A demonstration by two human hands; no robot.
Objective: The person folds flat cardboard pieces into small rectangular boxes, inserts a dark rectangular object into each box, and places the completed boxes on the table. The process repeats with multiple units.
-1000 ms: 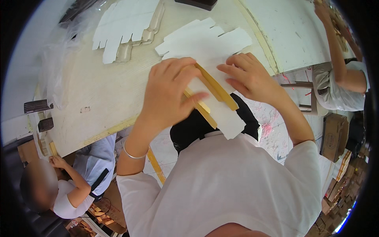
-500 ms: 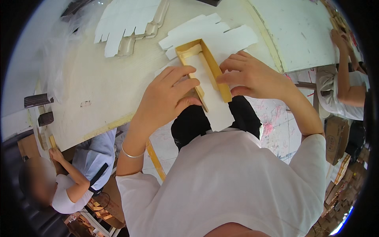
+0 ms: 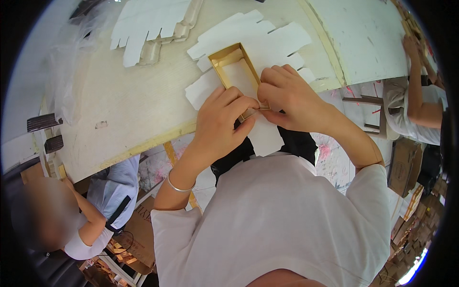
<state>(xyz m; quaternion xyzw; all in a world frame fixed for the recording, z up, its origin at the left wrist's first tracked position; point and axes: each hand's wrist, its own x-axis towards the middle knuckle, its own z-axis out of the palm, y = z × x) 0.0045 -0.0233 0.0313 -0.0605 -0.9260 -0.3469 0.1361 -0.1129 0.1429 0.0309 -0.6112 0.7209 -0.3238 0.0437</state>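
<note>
A shallow rectangular box (image 3: pixel 250 65) with gold walls lies partly folded in front of me, its far end and long sides standing up. Around its near left corner, my left hand (image 3: pixel 221 119) is closed, with thumb and fingers pinching the wall. My right hand (image 3: pixel 292 101) grips the near right corner, fingertips curled over the edge. Both sets of fingertips meet at the near end and partly hide the fold there. From that end a white flap (image 3: pixel 264 137) hangs toward my lap. Flat white cut card blanks (image 3: pixel 287 37) lie beneath and beyond the box.
More white blanks (image 3: pixel 148 21) are stacked at the far left, beside clear plastic film (image 3: pixel 67 71). Dark blocks (image 3: pixel 43 122) sit at the left table edge. Co-workers are at both sides; a cardboard box (image 3: pixel 405 165) stands on the right.
My hands have come together at the box's near end. The near wall is now folded up between them, and the open fingers have closed on the corners.
</note>
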